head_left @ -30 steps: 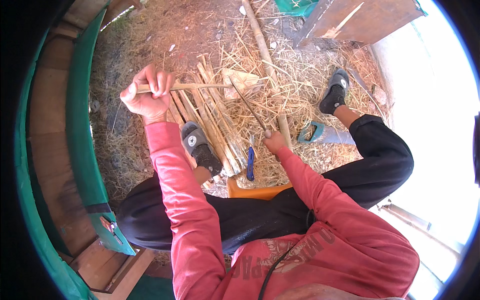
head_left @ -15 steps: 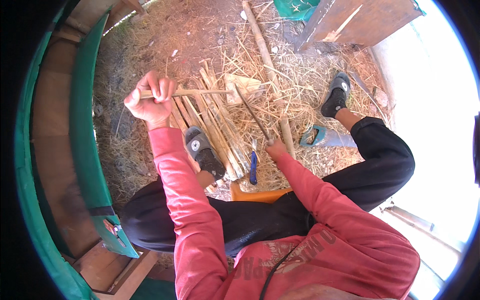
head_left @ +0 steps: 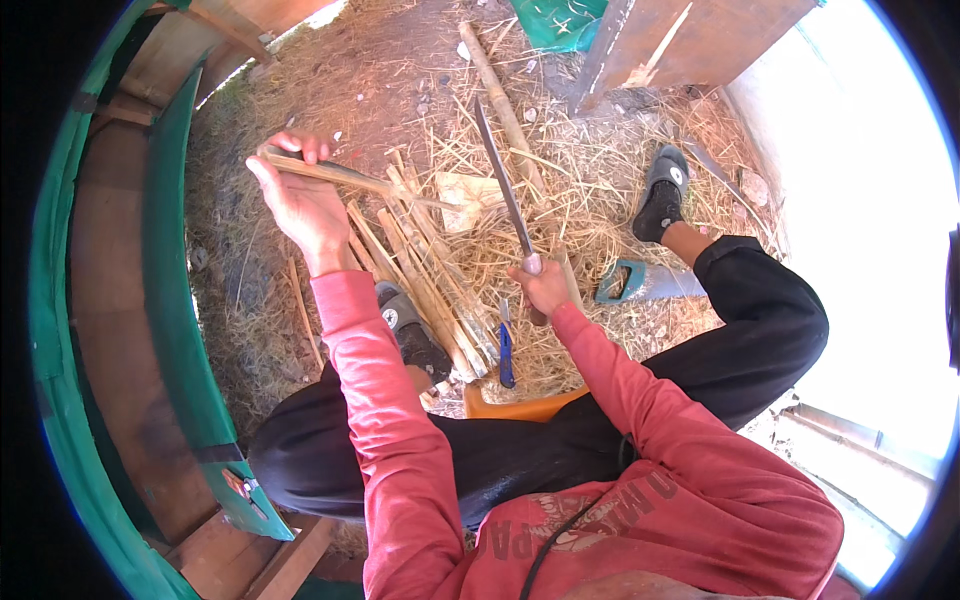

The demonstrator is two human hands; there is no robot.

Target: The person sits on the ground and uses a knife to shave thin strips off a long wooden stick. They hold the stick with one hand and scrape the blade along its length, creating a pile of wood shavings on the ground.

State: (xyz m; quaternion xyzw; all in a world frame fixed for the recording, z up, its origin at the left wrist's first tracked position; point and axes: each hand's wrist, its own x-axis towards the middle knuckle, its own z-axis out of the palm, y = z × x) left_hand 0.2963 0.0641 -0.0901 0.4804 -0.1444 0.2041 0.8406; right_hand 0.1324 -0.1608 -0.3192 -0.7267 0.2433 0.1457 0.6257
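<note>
My left hand (head_left: 308, 205) is raised at the left with a bamboo strip (head_left: 360, 180) between thumb and fingers, the palm partly turned up. The strip points right and slightly down, over the straw. In my right hand (head_left: 545, 288) is the handle of a long-bladed knife (head_left: 503, 180), its dark blade pointing away from me and up to the left. The blade is apart from the strip. Several split bamboo strips (head_left: 420, 270) lie on the ground between my hands, beside my left foot in a grey slide sandal (head_left: 396, 306).
A blue utility knife (head_left: 506, 355) lies on straw near an orange seat edge (head_left: 530, 405). A handsaw (head_left: 640, 282) rests by my right leg. A bamboo pole (head_left: 502, 100) and a wooden panel (head_left: 700, 45) are farther off. Green-covered boards (head_left: 180, 270) stand at the left.
The knife has swung to point more forward, and my right hand has shifted slightly left and forward. My left hand has loosened and turned its palm up, with the strip tilting downward.
</note>
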